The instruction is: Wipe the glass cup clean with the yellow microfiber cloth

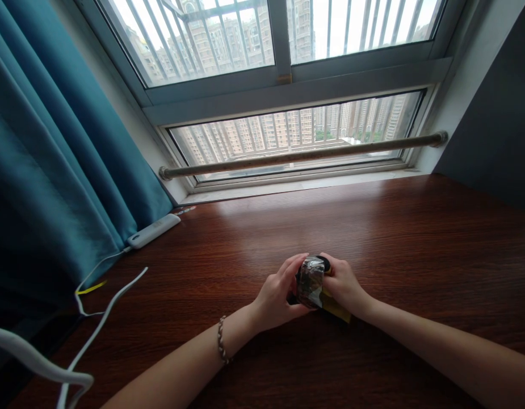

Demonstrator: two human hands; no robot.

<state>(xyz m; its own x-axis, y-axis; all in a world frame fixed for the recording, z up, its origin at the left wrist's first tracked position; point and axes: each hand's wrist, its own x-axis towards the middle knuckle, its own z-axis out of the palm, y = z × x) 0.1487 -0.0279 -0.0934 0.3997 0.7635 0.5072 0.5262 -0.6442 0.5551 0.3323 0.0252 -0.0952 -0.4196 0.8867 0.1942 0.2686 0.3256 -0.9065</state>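
Gripped from both sides by left hand (276, 295) and right hand (343, 284), fingers closed on small shiny foil-wrapped packet (310, 281) with yellow underside, low over dark wooden bench (415, 238). Printing unreadable.

Glossy crinkled foil packet (310, 281); polished dark wooden desk (415, 250); matt teal cloth curtain (53, 159); smooth white plastic power strip (154, 230); dull metal rail (300, 154).

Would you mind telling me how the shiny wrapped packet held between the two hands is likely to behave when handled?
The packet looks glossy and crinkled, so it is probably light, pliable and a bit slippery. Both the left hand and right hand clasp it, suggesting it yields to squeezing; unlikely to roll.
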